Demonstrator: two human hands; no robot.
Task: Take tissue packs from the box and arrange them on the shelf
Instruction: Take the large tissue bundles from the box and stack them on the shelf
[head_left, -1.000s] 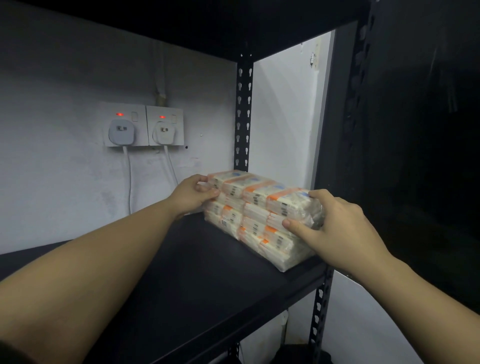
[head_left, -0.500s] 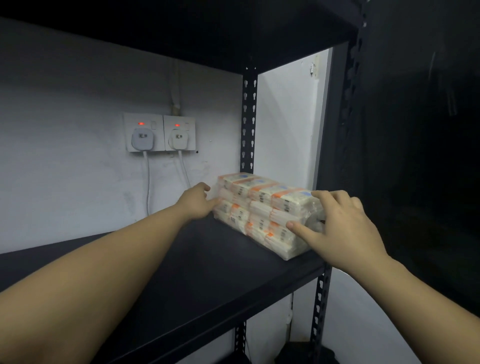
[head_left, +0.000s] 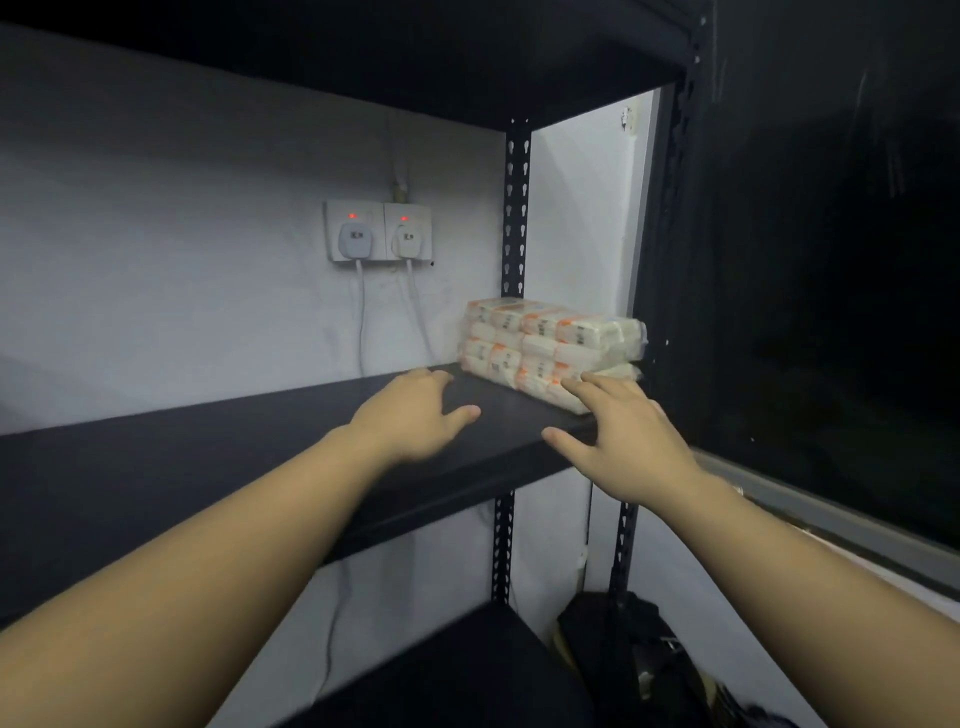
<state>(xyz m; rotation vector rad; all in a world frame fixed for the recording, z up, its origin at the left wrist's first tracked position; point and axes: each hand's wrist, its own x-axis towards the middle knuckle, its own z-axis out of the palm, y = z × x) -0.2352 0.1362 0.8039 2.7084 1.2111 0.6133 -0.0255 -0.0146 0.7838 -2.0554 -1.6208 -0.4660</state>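
A stack of white tissue packs (head_left: 550, 348) with orange labels, wrapped in clear plastic, stands at the right end of the black shelf board (head_left: 234, 467), against the back post. My left hand (head_left: 415, 415) hovers over the board a little left of the stack, fingers relaxed, holding nothing. My right hand (head_left: 623, 436) is spread open just in front of the stack's near corner, apart from it or barely brushing it. The box is not in view.
Two wall sockets (head_left: 379, 231) with plugs and white cables sit behind the shelf. Black perforated posts (head_left: 515, 208) frame the right end. A higher shelf board (head_left: 363, 57) hangs overhead. A dark bag (head_left: 623, 654) lies on the floor below; a dark window is on the right.
Both hands have let go of the tissue stack and drawn back toward me. The stack stays on the shelf's right end. The camera has pulled back and lowered.
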